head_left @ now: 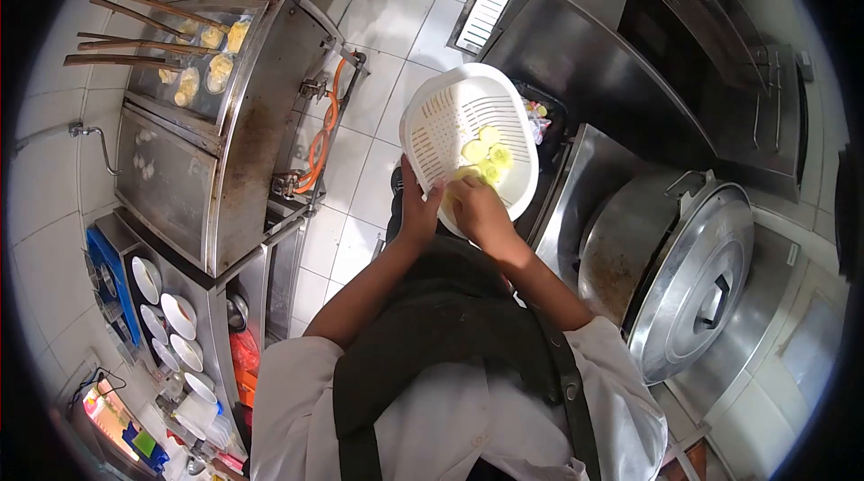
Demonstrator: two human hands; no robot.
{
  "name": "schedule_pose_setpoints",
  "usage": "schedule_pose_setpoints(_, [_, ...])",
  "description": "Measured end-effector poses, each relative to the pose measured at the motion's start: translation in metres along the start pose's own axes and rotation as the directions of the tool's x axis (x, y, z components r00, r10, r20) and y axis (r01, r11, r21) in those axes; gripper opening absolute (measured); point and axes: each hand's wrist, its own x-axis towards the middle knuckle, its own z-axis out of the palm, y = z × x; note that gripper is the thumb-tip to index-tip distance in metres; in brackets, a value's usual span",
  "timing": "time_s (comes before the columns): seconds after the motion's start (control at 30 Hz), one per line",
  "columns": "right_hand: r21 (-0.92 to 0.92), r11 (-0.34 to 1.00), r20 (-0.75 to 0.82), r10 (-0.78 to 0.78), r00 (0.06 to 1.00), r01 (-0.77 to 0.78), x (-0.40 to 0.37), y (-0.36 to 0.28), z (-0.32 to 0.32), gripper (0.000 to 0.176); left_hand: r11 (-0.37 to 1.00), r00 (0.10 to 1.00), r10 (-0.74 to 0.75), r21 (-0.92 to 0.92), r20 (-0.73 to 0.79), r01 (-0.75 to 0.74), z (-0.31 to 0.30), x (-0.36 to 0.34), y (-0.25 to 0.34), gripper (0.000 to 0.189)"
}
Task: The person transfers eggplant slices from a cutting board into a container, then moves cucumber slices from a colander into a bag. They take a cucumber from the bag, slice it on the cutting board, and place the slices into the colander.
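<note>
My left hand grips the near rim of a white slotted plastic basket, holding it tilted in front of me. A few pale yellow-green vegetable slices lie on the basket's bottom. My right hand reaches into the basket's near side, its fingers on the slices closest to me. Whether it holds one I cannot tell. I wear a white jacket and a dark apron.
A steel noodle-cooker station with wooden-handled strainers stands at the left. Stacked white bowls sit below it. A large steel pot with a lid stands at the right, beside a steel counter. White tiled floor lies between.
</note>
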Motion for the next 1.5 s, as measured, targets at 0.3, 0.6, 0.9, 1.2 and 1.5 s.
schedule_pose_setpoints(0.3, [0.183, 0.970, 0.451, 0.062, 0.890, -0.161, -0.007, -0.002, -0.025, 0.023, 0.994, 0.998, -0.060, -0.095, -0.012, 0.058, -0.003, -0.002, 0.005, 0.060])
schedule_pose_setpoints(0.6, [0.439, 0.857, 0.526, -0.001, 0.851, -0.270, -0.001, 0.020, -0.051, 0.031, 0.986, 0.997, -0.081, -0.145, -0.020, 0.077, -0.001, -0.001, 0.008, 0.056])
schedule_pose_setpoints(0.9, [-0.290, 0.954, -0.459, -0.064, 0.886, -0.081, 0.006, 0.028, -0.146, 0.044, 0.979, 0.992, -0.116, -0.166, 0.043, 0.121, -0.012, -0.001, 0.002, 0.060])
schedule_pose_setpoints(1.2, [-0.323, 0.932, -0.119, 0.131, 0.984, -0.163, 0.036, 0.033, -0.036, 0.036, 0.998, 0.999, -0.048, -0.027, 0.022, 0.049, -0.001, -0.007, 0.007, 0.076])
schedule_pose_setpoints(1.5, [-0.173, 0.979, -0.202, 0.073, 0.977, -0.109, 0.021, 0.029, -0.066, 0.018, 0.996, 0.999, -0.038, -0.079, -0.013, 0.037, -0.006, -0.007, 0.005, 0.069])
